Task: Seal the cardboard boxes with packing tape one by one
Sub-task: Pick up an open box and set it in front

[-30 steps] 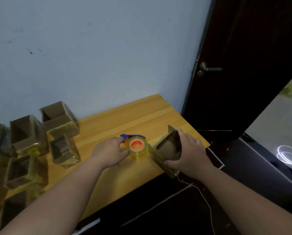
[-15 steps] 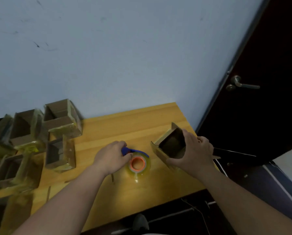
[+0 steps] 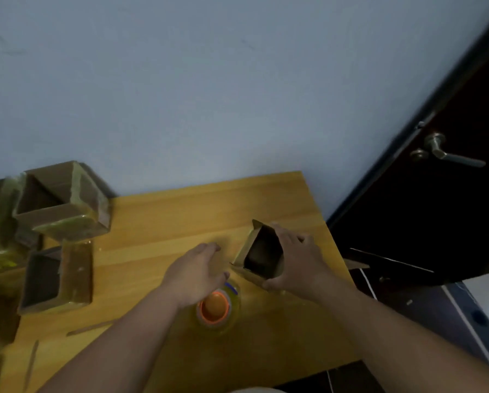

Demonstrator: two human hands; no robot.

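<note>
A small open cardboard box point(image 3: 261, 255) lies on its side near the right end of the wooden table point(image 3: 166, 214), its opening facing me. My right hand point(image 3: 297, 258) grips it from the right, fingers over the top edge and thumb under the front corner. A roll of clear packing tape with an orange core point(image 3: 216, 306) and a blue dispenser piece lies on the table in front of the box. My left hand point(image 3: 196, 272) hovers just above and behind the roll, fingers relaxed and pointing toward the box, holding nothing.
Several open cardboard boxes with yellowish tape point(image 3: 59, 202) stand stacked at the table's left end, another point(image 3: 54, 277) in front of them. Thin strips point(image 3: 88, 333) lie on the near left tabletop. A dark door with a metal handle point(image 3: 442, 153) is to the right; the wall is behind.
My left hand has let go of the tape roll, which now lies on the table, and has moved toward the box. The view tilted and shifted right; my right hand still holds the box.
</note>
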